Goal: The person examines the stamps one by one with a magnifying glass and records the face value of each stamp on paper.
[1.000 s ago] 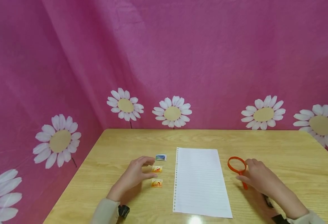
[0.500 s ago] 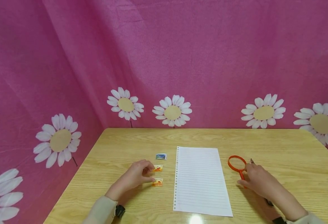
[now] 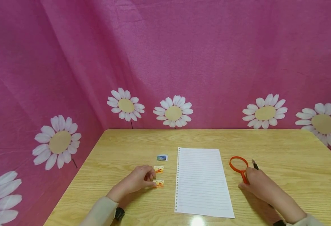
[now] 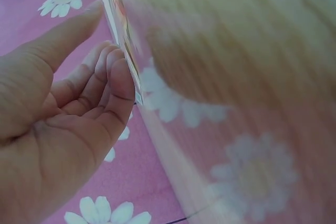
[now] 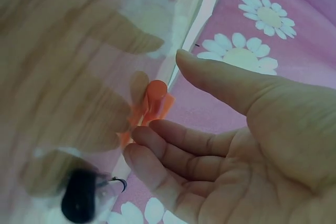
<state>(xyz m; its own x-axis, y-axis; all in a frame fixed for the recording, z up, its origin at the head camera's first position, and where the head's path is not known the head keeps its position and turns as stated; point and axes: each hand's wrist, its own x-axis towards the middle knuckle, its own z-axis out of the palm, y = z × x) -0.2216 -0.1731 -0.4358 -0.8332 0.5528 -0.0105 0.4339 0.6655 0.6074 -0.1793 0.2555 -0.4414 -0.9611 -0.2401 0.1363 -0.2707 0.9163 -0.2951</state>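
Observation:
My left hand rests at the table's left part, its thumb tip at the left edge of the lowest stamp and its curled fingers beside the middle yellow stamp. Above them lies a blue stamp. In the left wrist view, thumb and fingers of that hand stand apart. The right hand is over the handle of a red magnifying glass and partly hides a dark pen. The right wrist view shows the red handle by the fingertips, the thumb held away.
A lined sheet with punched holes lies between the hands on the wooden table. Behind and left of the table hangs a pink cloth printed with white daisies.
The left hand has moved slightly down, from beside the upper stamps toward the lowest one, its fingers more curled. The right hand has shifted a little down and left, showing more of the pen's tip.

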